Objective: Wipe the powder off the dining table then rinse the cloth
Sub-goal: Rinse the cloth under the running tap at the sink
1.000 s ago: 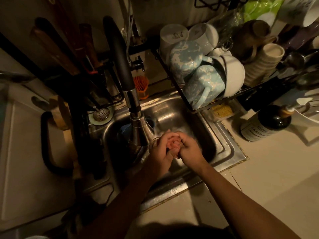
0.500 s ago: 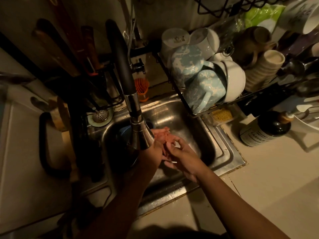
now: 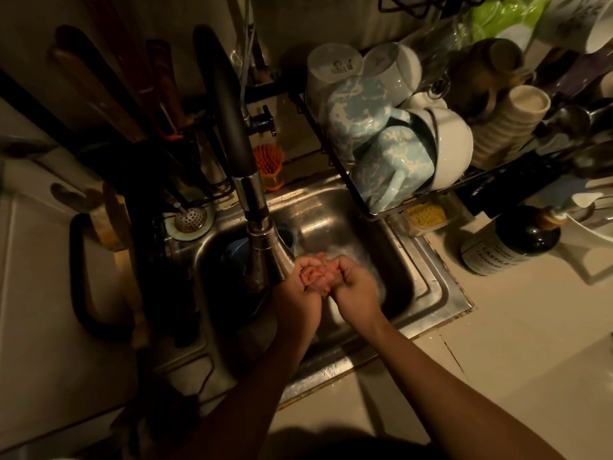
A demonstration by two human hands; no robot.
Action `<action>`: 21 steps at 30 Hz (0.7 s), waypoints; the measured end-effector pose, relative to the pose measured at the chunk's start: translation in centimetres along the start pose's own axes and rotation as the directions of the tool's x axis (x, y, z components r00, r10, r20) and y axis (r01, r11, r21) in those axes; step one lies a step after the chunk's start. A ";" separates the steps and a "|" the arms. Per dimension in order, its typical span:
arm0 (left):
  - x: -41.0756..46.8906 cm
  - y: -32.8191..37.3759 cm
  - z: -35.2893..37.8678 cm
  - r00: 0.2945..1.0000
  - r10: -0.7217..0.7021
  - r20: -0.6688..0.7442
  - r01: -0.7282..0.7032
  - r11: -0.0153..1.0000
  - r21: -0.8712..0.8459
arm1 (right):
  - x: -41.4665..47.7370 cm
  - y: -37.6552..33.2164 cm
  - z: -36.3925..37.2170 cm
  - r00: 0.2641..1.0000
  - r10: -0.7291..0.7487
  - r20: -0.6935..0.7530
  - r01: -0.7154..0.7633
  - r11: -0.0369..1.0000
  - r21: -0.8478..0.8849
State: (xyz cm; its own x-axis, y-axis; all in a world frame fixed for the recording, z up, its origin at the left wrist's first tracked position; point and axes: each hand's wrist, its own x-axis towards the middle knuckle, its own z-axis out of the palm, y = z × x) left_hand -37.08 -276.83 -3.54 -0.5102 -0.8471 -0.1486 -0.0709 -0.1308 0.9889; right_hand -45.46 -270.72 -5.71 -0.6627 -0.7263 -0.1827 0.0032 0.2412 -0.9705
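Head view: over the sink (image 3: 428, 295), left hand (image 3: 298, 287) and right hand (image 3: 353, 287) curl tight on the cloth (image 3: 315, 275). Looks soft, wet, light; best squeezed as a whole wad.

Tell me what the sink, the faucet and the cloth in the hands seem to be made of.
Sink: likely stainless steel, brushed, with streaky reflections.
Faucet: matte black neck, maybe coated or rubber; shiny metal head.
Cloth: soft pinkish fabric, bunched in folds between left hand and right hand; weave too dim to tell.
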 end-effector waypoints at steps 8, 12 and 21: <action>1.4 -1.1 -2.0 0.977 -0.133 -0.168 0.118 0.988 -0.096 | 0.4 -1.9 -0.2 0.968 0.152 0.201 -0.203 0.944 0.262; 1.7 -1.9 -2.6 0.985 -0.153 -0.082 0.154 0.988 0.004 | 0.2 -3.0 -1.1 0.807 0.430 0.404 -0.567 0.753 0.333; 1.9 1.1 -3.1 0.941 0.063 0.334 -0.128 0.976 0.175 | 1.0 -2.8 -2.5 0.817 0.306 0.490 -0.495 0.808 0.320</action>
State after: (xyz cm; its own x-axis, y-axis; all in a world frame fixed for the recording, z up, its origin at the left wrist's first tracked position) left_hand -35.44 -280.17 -2.77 -0.7703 -0.6332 -0.0748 -0.1539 0.0707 0.9856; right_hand -47.98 -270.51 -2.75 -0.1735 -0.8344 -0.5231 0.5703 0.3480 -0.7441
